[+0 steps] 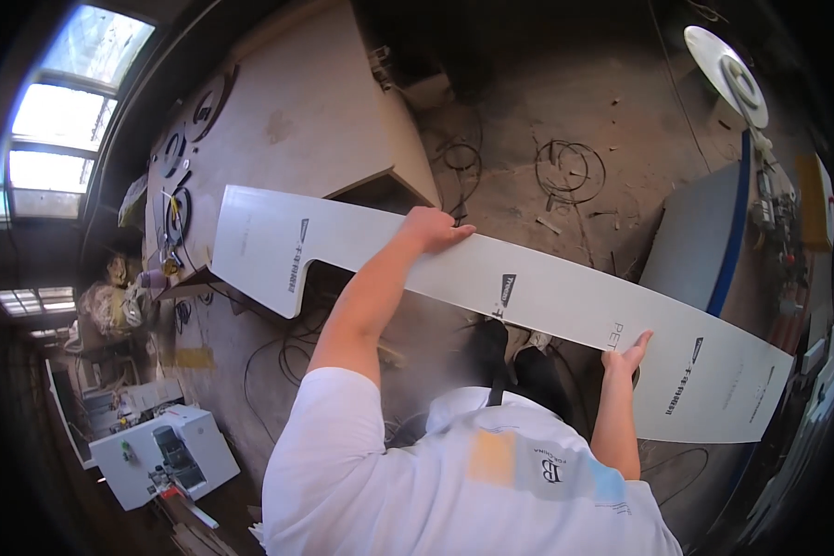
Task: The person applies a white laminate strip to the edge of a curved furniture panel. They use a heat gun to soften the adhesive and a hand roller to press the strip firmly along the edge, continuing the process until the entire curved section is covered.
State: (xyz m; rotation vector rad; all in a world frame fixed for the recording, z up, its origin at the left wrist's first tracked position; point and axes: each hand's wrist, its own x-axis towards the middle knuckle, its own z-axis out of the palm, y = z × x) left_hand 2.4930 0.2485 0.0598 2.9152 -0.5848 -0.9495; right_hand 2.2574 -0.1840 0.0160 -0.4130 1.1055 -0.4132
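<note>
A long white panel (pixel 565 293) with a cut-out along its near side stretches across the view in front of my body, its left end higher in the picture than its right. Printed film covers its face. My left hand (pixel 435 229) grips the far edge left of the middle, with the forearm crossing over the panel. Around the near edge, towards the wider right end, my right hand (pixel 628 357) is closed with its thumb on top; its other fingers are mostly hidden beneath. The panel's left end overlaps the corner of a large wooden worktable in the picture.
The wooden worktable (pixel 296 102) fills the upper left, with coiled strips (pixel 178 218) along its left side. A loose coil (pixel 570 173) lies on the dusty floor. At right stand a blue-edged board (pixel 700 236) and a white reel (pixel 727 74). A white machine (pixel 167 454) is lower left.
</note>
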